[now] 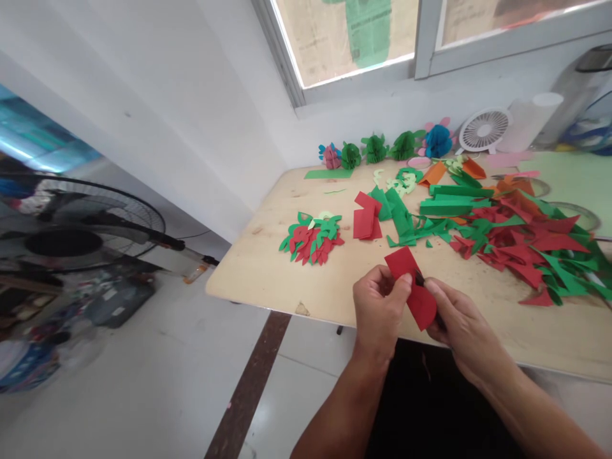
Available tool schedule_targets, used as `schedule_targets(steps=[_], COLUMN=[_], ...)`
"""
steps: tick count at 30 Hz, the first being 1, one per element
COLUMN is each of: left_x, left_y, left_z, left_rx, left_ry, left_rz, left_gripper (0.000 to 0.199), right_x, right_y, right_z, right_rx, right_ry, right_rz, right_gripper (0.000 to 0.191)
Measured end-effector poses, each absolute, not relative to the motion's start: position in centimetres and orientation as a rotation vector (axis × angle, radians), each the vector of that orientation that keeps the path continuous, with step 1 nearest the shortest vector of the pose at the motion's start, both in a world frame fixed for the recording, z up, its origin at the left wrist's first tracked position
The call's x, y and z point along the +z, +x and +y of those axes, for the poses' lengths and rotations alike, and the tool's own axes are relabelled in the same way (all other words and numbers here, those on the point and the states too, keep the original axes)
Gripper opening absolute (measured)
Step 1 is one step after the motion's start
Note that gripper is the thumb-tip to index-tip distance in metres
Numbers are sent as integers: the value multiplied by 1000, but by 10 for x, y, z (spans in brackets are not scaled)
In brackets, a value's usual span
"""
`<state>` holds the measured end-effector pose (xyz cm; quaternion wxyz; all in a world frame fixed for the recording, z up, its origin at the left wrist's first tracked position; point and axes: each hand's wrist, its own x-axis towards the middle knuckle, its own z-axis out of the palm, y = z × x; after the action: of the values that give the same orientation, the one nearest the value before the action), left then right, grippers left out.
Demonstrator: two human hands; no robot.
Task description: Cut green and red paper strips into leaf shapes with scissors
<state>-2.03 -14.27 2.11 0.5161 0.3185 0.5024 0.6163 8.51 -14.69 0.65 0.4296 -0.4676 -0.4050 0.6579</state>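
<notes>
The L hand has the red paper pinched tight near its middle, w/ the L thumb on top. The red paper is up in the air over the near edge of the table, btwn the two hands. It's long, & its long way is on a slant: one end points up & left, to the wall, & the other end points down & right. The far end has square corners; the low end has a round side next to the R hand. The R hand is wrapped round dark scissors. Most of the dark scissors is hidden, but the tip pokes up & left by the L thumb, approx. same slant as the red paper. Past the L hand lies a red stack. Off left is a pile of red & green cut shapes. On the right is a big heap of scraps, w/ folded green strips beside it. Paper balls sit at the back, nr a white fan.
</notes>
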Motion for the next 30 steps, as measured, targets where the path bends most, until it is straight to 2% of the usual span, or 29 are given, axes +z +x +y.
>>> schedule_targets(steps=[30], left_x=[26], left_y=[-36], left_z=[-139], left_rx=[1300], left_ry=[699], left_rz=[1029], left_gripper=[14], right_x=[9], right_y=[95], right_z=[-145], right_rx=[1692], right_ry=[-1185], right_rz=[-1163], right_gripper=[40])
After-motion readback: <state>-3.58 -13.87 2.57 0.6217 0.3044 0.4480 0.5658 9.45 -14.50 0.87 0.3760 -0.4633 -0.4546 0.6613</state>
